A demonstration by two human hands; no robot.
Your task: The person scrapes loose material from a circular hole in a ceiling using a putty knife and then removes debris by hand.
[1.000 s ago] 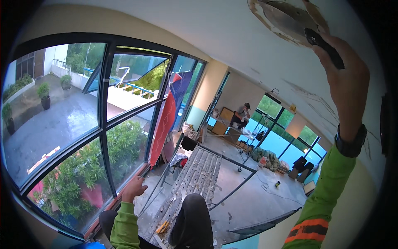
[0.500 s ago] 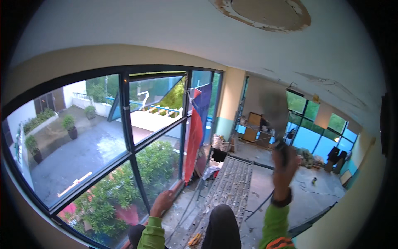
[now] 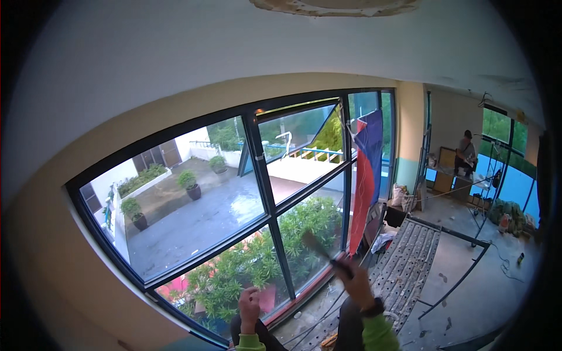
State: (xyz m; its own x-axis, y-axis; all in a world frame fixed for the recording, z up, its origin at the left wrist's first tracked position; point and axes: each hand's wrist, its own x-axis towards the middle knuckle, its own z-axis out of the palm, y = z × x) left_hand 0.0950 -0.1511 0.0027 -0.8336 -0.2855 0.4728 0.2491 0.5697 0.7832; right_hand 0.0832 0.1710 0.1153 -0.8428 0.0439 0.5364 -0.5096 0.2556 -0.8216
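Note:
My right hand [image 3: 355, 279] is closed round the dark handle of a scraper [image 3: 318, 244], its blurred blade pointing up-left against the window view. My left hand [image 3: 249, 303] is low in front of the lower window pane [image 3: 222, 281], its fingers curled; whatever they might hold is hidden. My dark-clad knees [image 3: 349, 330] show beside it. Overhead, a round patch with a rough brown edge [image 3: 333, 7] marks the white ceiling. A yellow-orange tool [image 3: 329, 341] lies low among the scaffold boards.
A perforated metal scaffold platform [image 3: 410, 251] with rails [image 3: 453, 281] runs to the right. A red-and-blue cloth [image 3: 364, 193] hangs by the windows. At the far right a person [image 3: 465, 152] sits raised near a metal frame, bundles [image 3: 503, 213] and a cord [image 3: 506, 263] on the floor.
My right hand has come down from the ceiling patch to low centre with the scraper. My view has turned left, shifting the window rightward. My left hand's fingers are more curled.

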